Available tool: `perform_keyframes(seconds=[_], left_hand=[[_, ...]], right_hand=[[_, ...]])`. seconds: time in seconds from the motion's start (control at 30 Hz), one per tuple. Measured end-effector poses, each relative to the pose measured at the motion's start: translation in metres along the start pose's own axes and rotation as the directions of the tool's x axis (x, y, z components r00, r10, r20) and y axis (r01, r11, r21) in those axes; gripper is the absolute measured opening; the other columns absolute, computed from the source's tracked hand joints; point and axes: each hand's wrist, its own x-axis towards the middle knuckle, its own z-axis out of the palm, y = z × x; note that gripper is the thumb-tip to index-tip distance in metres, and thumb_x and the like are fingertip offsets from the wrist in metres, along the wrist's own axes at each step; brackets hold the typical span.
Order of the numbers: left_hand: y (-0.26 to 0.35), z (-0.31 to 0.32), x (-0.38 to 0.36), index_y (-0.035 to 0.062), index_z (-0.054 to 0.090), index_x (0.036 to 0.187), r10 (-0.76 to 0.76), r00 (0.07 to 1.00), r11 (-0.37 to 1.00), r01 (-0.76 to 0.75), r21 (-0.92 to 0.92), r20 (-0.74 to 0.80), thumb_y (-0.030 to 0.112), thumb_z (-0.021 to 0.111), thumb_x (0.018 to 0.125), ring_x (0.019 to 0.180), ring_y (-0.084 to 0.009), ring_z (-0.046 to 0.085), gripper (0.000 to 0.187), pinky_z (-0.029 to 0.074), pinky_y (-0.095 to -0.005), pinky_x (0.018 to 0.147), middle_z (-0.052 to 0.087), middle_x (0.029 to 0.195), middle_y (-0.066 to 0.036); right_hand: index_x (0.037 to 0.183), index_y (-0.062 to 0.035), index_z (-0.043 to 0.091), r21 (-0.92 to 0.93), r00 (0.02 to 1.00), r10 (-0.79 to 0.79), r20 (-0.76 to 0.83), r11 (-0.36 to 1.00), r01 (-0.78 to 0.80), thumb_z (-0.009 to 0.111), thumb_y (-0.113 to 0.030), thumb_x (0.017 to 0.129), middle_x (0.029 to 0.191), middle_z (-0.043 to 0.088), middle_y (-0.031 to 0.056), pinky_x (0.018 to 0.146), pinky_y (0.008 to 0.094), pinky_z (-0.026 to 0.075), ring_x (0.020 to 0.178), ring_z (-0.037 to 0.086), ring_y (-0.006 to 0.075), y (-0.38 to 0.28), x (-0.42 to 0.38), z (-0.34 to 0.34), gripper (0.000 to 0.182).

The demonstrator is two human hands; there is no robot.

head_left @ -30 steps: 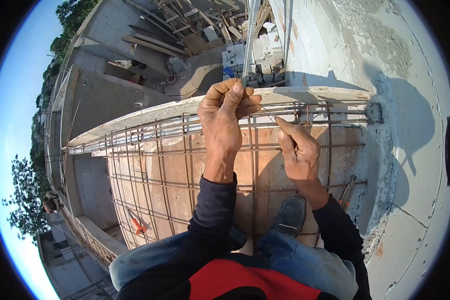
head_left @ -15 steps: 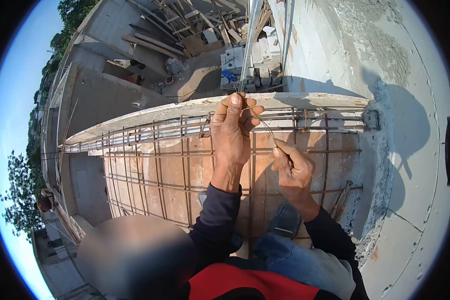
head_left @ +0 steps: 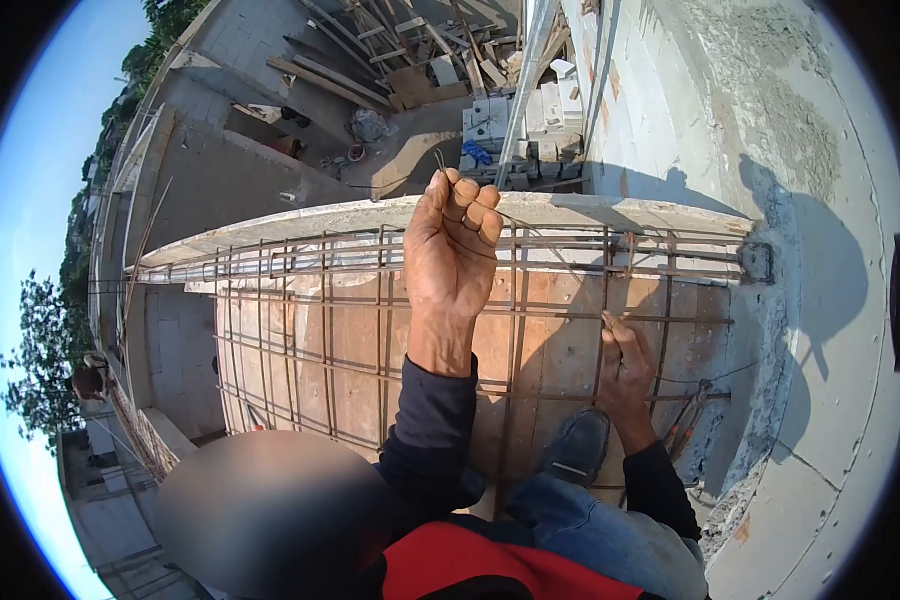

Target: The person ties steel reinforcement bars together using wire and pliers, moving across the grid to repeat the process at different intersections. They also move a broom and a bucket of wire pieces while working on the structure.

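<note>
My left hand is raised near the middle, palm up, its fingers curled on a thin wire whose looped end sticks up above the fingertips. Lower and to the right, my right hand is closed in a pinch on the thin wire, close to the rebar grid. Between the two hands the wire is hard to follow. The steel bars of the grid cross above brown formwork boards. A pair of pincers rests by the grid to the right of my right hand.
A concrete-smeared formwork edge runs beyond the grid, with a drop behind it. Planks and stacked blocks lie below. A rough wall stands at right. My shoe is on the boards. Another person is at far left.
My hands have moved apart: the left turned palm up and shifted slightly left, the right went down and to the right. The view has shifted a little.
</note>
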Motion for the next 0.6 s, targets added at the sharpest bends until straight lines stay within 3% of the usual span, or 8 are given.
perform_keyframes(seconds=[0.07, 0.13, 0.23, 0.27, 0.3, 0.43, 0.5, 0.6], left_hand=[[0.002, -0.002, 0.004, 0.0066, 0.061, 0.096, -0.014, 1.0, 0.999, 0.015, -0.047, 0.015, 0.022, 0.045, 0.1, 0.081, -0.0168, 0.068, 0.022, 0.058, -0.0237, 0.06, 0.067, 0.083, -0.004], [0.005, -0.009, 0.01, 0.0063, 0.061, 0.097, -0.036, 0.999, 0.995, 0.039, -0.094, 0.035, 0.021, 0.045, 0.1, 0.078, -0.0149, 0.067, 0.022, 0.056, -0.0215, 0.056, 0.066, 0.082, -0.004], [0.017, -0.025, 0.02, -0.0009, 0.059, 0.103, -0.214, 0.963, 0.93, 0.252, -0.267, 0.165, 0.012, 0.048, 0.098, 0.076, -0.0138, 0.064, 0.018, 0.055, -0.02, 0.052, 0.065, 0.084, -0.004], [0.018, -0.03, 0.02, -0.0006, 0.057, 0.106, -0.227, 0.945, 0.907, 0.293, -0.303, 0.235, 0.013, 0.047, 0.098, 0.078, -0.014, 0.063, 0.019, 0.055, -0.0206, 0.056, 0.065, 0.087, -0.005], [0.019, -0.025, 0.019, 0.0023, 0.058, 0.103, -0.234, 0.945, 0.892, 0.302, -0.336, 0.226, 0.016, 0.048, 0.098, 0.076, -0.0134, 0.063, 0.018, 0.054, -0.0207, 0.055, 0.065, 0.087, -0.004], [0.019, 0.006, 0.002, 0.0068, 0.057, 0.104, -0.127, 0.99, 0.954, 0.141, -0.263, 0.069, 0.02, 0.05, 0.098, 0.074, -0.0138, 0.065, 0.016, 0.053, -0.0214, 0.059, 0.066, 0.088, -0.006], [0.019, 0.018, 0.001, 0.0069, 0.056, 0.105, -0.004, 0.996, 0.999, 0.007, -0.034, 0.084, 0.021, 0.052, 0.097, 0.074, -0.0143, 0.066, 0.017, 0.052, -0.0212, 0.057, 0.067, 0.089, -0.008], [0.028, 0.016, 0.006, 0.0048, 0.057, 0.104, 0.142, 0.983, 0.949, -0.168, 0.266, 0.115, 0.023, 0.055, 0.096, 0.073, -0.0139, 0.067, 0.02, 0.05, -0.0195, 0.052, 0.068, 0.087, -0.01]], right_hand=[[0.102, -0.002, 0.065, -0.093, 0.995, 0.051, 0.083, 0.995, -0.043, 0.063, -0.011, 0.087, 0.085, 0.064, 0.0146, 0.061, 0.0374, 0.049, 0.068, 0.062, 0.0301, -0.009, -0.002, -0.009, 0.018], [0.1, -0.0025, 0.065, -0.06, 0.856, 0.093, 0.509, 0.996, -0.073, 0.063, -0.014, 0.087, 0.084, 0.065, 0.0133, 0.06, 0.0388, 0.048, 0.065, 0.062, 0.0298, -0.024, -0.001, -0.02, 0.018], [0.093, -0.0003, 0.065, 0.341, 0.605, -0.119, 0.787, 0.902, -0.266, 0.063, -0.018, 0.087, 0.076, 0.066, 0.0129, 0.057, 0.0361, 0.047, 0.06, 0.06, 0.0264, -0.073, 0.027, -0.06, 0.019], [0.092, 0.0005, 0.065, 0.484, 0.546, -0.217, 0.809, 0.772, -0.412, 0.063, -0.019, 0.088, 0.072, 0.065, 0.0134, 0.055, 0.0345, 0.046, 0.057, 0.058, 0.0238, -0.087, 0.041, -0.075, 0.02], [0.093, 0.0016, 0.064, 0.62, 0.673, -0.149, 0.725, 0.566, -0.543, 0.062, -0.02, 0.09, 0.072, 0.065, 0.0144, 0.054, 0.0322, 0.045, 0.056, 0.057, 0.02, -0.074, 0.033, -0.092, 0.022], [0.096, 0.0044, 0.065, 0.706, 0.739, 0.474, 0.478, 0.293, -0.645, 0.059, -0.019, 0.091, 0.077, 0.065, 0.0188, 0.052, 0.027, 0.042, 0.056, 0.052, 0.0116, -0.051, 0.059, -0.104, 0.024], [0.098, 0.0014, 0.065, -0.11, 0.906, 0.331, 0.265, 0.944, -0.312, 0.054, -0.022, 0.095, 0.06, 0.052, 0.005, 0.052, 0.0279, 0.041, 0.051, 0.051, 0.014, -0.027, 0.058, -0.08, 0.026], [0.094, 0.002, 0.066, 0.035, 0.734, 0.088, 0.674, 0.988, -0.15, 0.057, -0.019, 0.093, 0.068, 0.059, 0.0125, 0.056, 0.031, 0.044, 0.056, 0.055, 0.0171, -0.032, 0.03, -0.051, 0.023]])
